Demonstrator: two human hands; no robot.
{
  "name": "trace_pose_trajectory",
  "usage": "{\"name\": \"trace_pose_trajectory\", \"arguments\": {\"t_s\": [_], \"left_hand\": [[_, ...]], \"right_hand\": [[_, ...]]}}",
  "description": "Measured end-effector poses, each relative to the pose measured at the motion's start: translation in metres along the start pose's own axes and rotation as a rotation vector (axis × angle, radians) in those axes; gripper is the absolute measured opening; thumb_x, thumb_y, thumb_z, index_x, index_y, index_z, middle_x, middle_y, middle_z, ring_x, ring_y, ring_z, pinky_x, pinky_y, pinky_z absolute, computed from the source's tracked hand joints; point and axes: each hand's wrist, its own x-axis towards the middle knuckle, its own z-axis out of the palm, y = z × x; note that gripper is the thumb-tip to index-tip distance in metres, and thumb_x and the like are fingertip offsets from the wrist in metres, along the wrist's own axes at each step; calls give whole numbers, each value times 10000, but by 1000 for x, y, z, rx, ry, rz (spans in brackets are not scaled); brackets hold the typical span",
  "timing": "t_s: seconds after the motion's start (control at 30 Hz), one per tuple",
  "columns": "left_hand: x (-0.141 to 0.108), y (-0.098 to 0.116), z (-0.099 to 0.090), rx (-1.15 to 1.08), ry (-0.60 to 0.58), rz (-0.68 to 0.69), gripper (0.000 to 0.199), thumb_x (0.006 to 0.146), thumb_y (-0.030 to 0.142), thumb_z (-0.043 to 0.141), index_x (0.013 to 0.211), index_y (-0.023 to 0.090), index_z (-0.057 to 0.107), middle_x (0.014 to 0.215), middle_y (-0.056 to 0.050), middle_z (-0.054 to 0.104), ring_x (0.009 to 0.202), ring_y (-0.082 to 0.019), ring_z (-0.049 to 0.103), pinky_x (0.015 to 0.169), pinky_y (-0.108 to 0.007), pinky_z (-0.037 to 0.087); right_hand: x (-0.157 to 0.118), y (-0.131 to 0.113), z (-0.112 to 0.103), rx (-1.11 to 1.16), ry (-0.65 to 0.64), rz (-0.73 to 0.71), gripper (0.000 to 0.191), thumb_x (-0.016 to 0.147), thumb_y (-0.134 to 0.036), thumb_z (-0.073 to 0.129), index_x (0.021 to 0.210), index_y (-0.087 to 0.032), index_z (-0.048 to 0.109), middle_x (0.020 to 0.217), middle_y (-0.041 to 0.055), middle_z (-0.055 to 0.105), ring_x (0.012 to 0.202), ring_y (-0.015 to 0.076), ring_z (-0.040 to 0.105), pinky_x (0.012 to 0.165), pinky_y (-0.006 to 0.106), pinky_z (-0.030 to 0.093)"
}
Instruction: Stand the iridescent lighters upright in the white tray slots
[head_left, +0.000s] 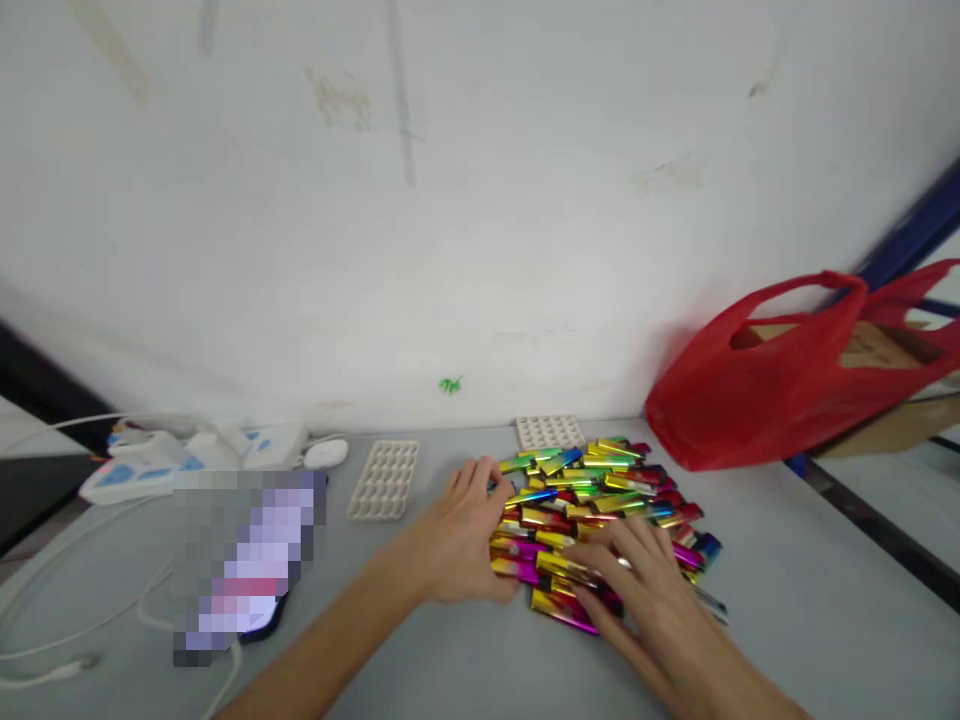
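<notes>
Dozens of shiny metallic lighters (555,515), in gold, red, green, blue and magenta, lie in a loose pile on a gray counter (420,660), right of center. Two bare hands touch the pile. The left hand (469,535) is at its left edge, fingers curved and thumb side low; whether it grips a lighter cannot be told. The right hand (637,590) lies over the near right part, fingers bent and slightly spread on the lighters; its grip is also unclear. Behind the pile, near the white wall, sits a pale tray with round hollows (549,432). A second pale tray (384,480) lies left of the left hand. Farther left are a pixelated phone-like object (259,560), white cables (82,635) and a white power strip (281,447). At right stands a red bag (765,390) holding cardboard.
</notes>
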Motion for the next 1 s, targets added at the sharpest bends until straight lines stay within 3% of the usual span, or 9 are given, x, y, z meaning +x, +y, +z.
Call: {"name": "trace_pose_trajectory", "arguments": {"t_s": [0.2,0.37,0.53,0.73,1.0], "left_hand": [[8,19,-1,184,-73,-55,676,671,447,883,1227,131,662,1367,-232,586,1272,-456,541,1120,-580,504],[18,31,6,269,-91,-122,625,769,463,840,1253,104,676,1363,-281,615,1248,-494,565,1034,-628,535],[23,33,12,277,-82,-169,451,860,244,788,1283,153,658,1363,-254,638,1256,-457,606,990,-571,573],[22,30,11,255,-118,-237,487,867,28,749,1316,179,633,1334,-209,666,1179,-379,705,954,-475,628],[10,17,6,236,-114,-279,497,913,4,707,1355,218,629,1337,-183,655,1140,-365,739,953,-467,628]], "right_hand": [[4,-18,16,10,-8,-53,260,1037,-175,666,1278,-270,664,1150,66,719,1037,286,657,944,451,538],[6,-23,24,70,8,-48,216,1028,-148,665,1208,-266,670,1125,52,712,1030,267,648,932,420,520],[7,-21,31,56,10,-37,267,1030,-127,631,1257,-263,661,1129,67,690,1033,273,640,911,421,525],[4,-20,37,59,-8,-23,271,1037,-118,587,1274,-245,621,1150,97,665,1021,284,638,901,441,547],[6,-21,35,67,-19,-49,270,1030,-88,588,1252,-240,608,1148,90,659,1033,287,629,911,444,533]]}}
